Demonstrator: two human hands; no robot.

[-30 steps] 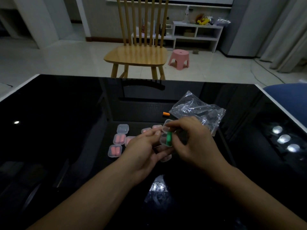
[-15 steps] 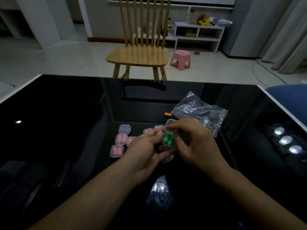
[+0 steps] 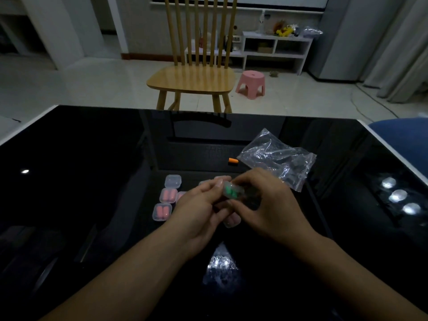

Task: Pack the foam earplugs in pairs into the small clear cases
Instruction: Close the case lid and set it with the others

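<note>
Both hands meet over the middle of the black glass table [image 3: 92, 158]. My left hand [image 3: 199, 212] and my right hand [image 3: 261, 205] pinch a small clear case [image 3: 231, 191] with two green earplugs inside, its lid folded down over them. On the table to the left lie two closed cases with pink earplugs [image 3: 162, 212] [image 3: 168, 195] and an empty clear case [image 3: 173, 181]. More pink-filled cases are partly hidden behind and under my hands [image 3: 231, 221]. A single orange earplug [image 3: 233, 161] lies further back.
A crumpled clear plastic bag [image 3: 278, 158] lies behind my right hand. Beyond the table's far edge stands a wooden chair [image 3: 192, 77], with a pink stool [image 3: 251, 83] on the floor. A blue seat [image 3: 405, 135] is at the right edge.
A second green earplug went into the case held between my hands, and the lid has come down over the pair. Both hands stayed in place.
</note>
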